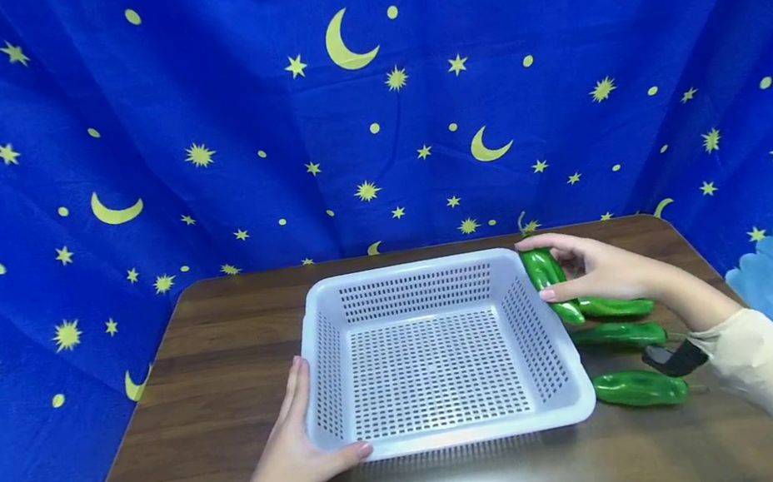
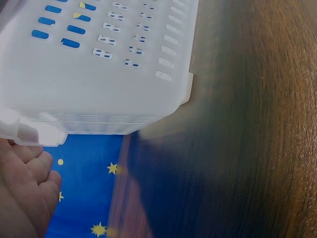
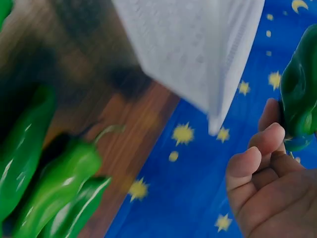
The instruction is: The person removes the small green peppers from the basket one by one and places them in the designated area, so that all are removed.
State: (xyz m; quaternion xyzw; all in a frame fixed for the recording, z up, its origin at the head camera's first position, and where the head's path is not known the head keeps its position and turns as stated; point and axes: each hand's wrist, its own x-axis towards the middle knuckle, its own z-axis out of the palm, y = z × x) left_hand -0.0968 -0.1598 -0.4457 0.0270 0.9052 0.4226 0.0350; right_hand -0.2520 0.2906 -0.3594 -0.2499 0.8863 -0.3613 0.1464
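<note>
A white perforated plastic basket [image 1: 448,436] stands upright on the table, its slotted floor in plain sight. My left hand [image 1: 292,458] grips its near left corner, thumb on the front rim and fingers along the left side. In the left wrist view, those curled fingers [image 2: 37,173] meet the rim of the basket [image 2: 89,89]. Beyond the basket's right rim, my right hand [image 1: 606,267] holds a green pepper [image 1: 547,274] between thumb and fingers, its stem pointing away. That pepper [image 3: 302,84] shows at the right edge of the right wrist view, raised above the fingertips.
Several more green peppers [image 1: 641,389] lie on the brown wooden table [image 1: 224,368] right of the basket, partly under my right forearm. A blue curtain [image 1: 262,126] with yellow moons and stars hangs behind the table and along both sides. Black wrist gear [image 1: 674,358] hangs at my right cuff.
</note>
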